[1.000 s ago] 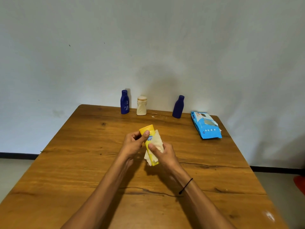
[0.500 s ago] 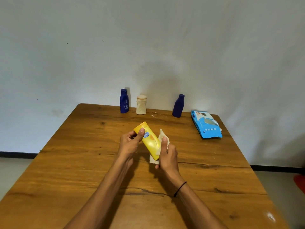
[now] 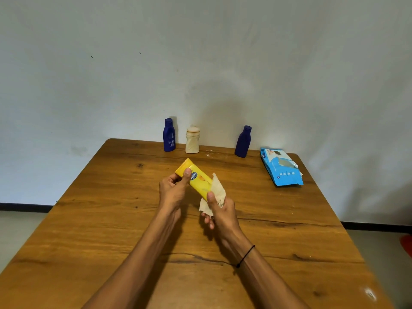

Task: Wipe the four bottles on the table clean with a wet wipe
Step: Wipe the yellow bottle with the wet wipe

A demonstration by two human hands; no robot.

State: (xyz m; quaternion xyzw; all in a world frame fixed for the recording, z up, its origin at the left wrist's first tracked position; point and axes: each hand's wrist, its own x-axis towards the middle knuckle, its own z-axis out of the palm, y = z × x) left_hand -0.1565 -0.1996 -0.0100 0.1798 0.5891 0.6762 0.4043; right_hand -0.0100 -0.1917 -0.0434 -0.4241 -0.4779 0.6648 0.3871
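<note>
My left hand (image 3: 172,190) grips the upper end of a yellow bottle (image 3: 197,180), held tilted above the middle of the wooden table (image 3: 111,219). My right hand (image 3: 219,211) pinches a crumpled white wet wipe (image 3: 216,192) against the bottle's lower end. Along the far edge stand a dark blue bottle (image 3: 169,135), a cream bottle (image 3: 192,140) and a second dark blue bottle (image 3: 243,141), all upright.
A blue pack of wet wipes (image 3: 281,167) lies flat at the far right of the table. A grey wall rises right behind the far edge. Floor shows past both side edges, with something red (image 3: 406,245) at the right border.
The yellow bottle has tilted from nearly upright to slanting, its top leaning left and away. My right hand has slid the wipe down to the bottle's lower end.
</note>
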